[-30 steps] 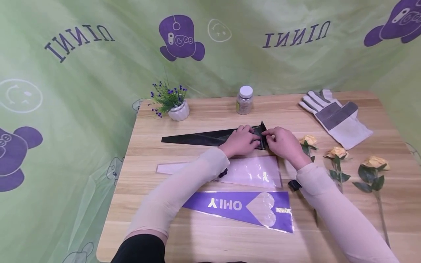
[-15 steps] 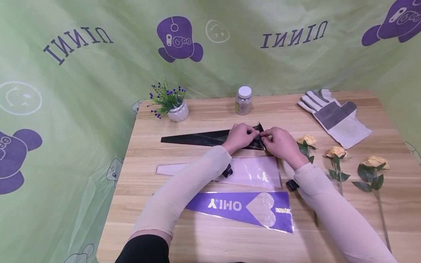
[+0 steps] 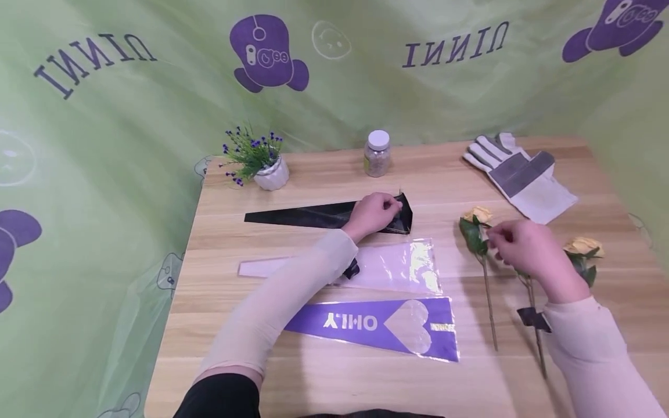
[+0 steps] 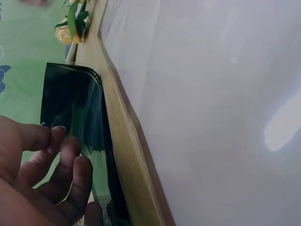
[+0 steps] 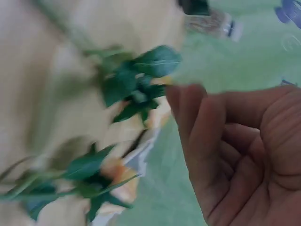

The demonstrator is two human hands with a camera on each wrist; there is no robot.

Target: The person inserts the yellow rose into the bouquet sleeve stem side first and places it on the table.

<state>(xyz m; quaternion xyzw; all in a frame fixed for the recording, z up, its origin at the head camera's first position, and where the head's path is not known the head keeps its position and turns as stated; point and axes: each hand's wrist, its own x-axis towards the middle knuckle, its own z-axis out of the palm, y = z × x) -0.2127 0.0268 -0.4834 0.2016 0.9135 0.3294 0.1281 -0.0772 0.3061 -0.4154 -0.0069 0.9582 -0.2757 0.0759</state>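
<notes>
In the head view my left hand [image 3: 372, 216] is at the wide right end of a long black tapered flower sleeve [image 3: 298, 216] lying on the table. Its thumb and index finger pinch the raised edge of that sleeve [image 4: 70, 89] in the left wrist view, where the mouth stands partly up. My right hand [image 3: 533, 249], fingers loosely bent and holding nothing, hovers over the yellow roses. Its fingertips are close to the leaves of the left rose [image 3: 478, 215]. The middle rose's blossom is hidden behind this hand, while the right rose [image 3: 584, 246] shows past it.
A pale pink sleeve [image 3: 384, 267] and a purple sleeve with a heart [image 3: 360, 325] lie nearer the front. Along the back stand a potted plant [image 3: 272, 174] and a lidded jar [image 3: 377, 154]. Work gloves [image 3: 522, 177] lie at the back right.
My right hand has left the black sleeve and moved right, over the roses. My left hand stays at the sleeve's wide end. The head view has shifted slightly.
</notes>
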